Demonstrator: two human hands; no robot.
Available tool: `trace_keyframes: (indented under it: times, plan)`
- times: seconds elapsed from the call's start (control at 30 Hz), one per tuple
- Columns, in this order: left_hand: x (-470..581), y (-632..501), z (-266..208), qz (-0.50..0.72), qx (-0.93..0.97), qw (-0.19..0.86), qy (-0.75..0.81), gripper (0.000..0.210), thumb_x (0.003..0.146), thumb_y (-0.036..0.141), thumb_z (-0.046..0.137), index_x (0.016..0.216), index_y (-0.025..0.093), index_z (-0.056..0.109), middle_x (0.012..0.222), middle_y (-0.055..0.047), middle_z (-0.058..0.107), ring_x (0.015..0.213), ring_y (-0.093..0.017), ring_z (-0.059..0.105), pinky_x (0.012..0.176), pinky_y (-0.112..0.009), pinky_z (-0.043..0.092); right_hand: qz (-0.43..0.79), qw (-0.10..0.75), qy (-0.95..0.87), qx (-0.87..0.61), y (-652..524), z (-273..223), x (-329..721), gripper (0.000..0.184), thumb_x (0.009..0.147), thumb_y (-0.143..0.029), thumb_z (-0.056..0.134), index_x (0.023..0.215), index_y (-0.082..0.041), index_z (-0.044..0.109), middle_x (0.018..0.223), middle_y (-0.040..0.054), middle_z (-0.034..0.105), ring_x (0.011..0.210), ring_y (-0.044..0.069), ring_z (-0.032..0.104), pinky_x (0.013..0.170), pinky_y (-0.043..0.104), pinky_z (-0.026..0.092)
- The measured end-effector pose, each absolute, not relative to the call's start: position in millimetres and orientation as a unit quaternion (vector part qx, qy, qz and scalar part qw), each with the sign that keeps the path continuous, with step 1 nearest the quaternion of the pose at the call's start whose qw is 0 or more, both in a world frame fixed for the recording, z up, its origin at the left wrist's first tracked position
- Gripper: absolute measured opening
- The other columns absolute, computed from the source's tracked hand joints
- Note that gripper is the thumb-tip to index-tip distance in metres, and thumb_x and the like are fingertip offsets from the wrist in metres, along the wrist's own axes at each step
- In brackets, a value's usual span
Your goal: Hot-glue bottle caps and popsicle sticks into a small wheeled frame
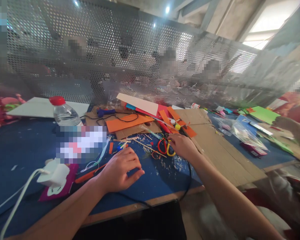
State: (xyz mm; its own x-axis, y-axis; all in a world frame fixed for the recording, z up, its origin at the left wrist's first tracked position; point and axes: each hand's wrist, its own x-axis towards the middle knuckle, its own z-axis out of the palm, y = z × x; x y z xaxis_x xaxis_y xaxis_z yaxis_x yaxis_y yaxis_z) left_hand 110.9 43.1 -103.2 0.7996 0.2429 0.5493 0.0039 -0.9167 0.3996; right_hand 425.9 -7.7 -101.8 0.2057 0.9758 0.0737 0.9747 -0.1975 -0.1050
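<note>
A pair of scissors with one red and one yellow handle loop (162, 146) is among scraps at the middle of the blue table. My right hand (183, 145) has its fingers closed at the yellow loop; the blades are hard to make out. To the left, my left hand (123, 166) hovers low over the table, fingers loosely curled and thumb apart, with nothing visible in it. Thin wooden sticks (150, 147) and pale crumbs lie between the hands. Beyond them are orange sheets (127, 122) and a small yellow cap (177, 127).
A red-capped clear bottle (66, 113) stands at left, behind a white plug adapter (55, 176) with a cable. Brown cardboard (222, 153) covers the right side. A perforated metal screen (110, 56) rises behind the table. Another person's hand (286, 125) is at far right.
</note>
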Motion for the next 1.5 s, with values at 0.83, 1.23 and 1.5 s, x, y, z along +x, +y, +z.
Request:
trace_keyframes:
  times: [0.83,1.23,1.5]
  plan:
    - [104,51,-98,0.416,0.884,0.175,0.118,0.009,0.094,0.019,0.064,0.086,0.019,0.068,0.080,-0.003,0.068,0.084,-0.020,0.055,0.084,-0.038,0.047,0.033,0.213,-0.771,-0.600,30,-82,384,0.007,0.084,-0.015,0.059,0.088,-0.020,0.063,0.082,0.0018,0.068,0.070,0.016,0.059,0.068,0.027,0.040]
    - [105,45,-97,0.440,0.873,0.184,0.098,0.009,0.091,0.016,0.063,0.083,0.019,0.065,0.075,-0.001,0.065,0.078,-0.018,0.052,0.081,-0.037,0.046,0.073,0.251,-0.775,-0.575,21,-100,383,0.032,0.088,-0.018,0.060,0.120,-0.020,0.062,0.088,0.0030,0.071,0.066,0.016,0.063,0.064,0.028,0.046]
    - [107,42,-96,0.424,0.878,0.206,0.087,0.012,0.091,0.017,0.061,0.080,0.019,0.063,0.073,-0.002,0.065,0.075,-0.018,0.056,0.077,-0.036,0.048,0.060,0.286,-0.724,-0.625,30,-112,391,0.028,0.094,-0.014,0.055,0.117,-0.021,0.069,0.122,0.0102,0.072,0.097,0.023,0.070,0.089,0.035,0.053]
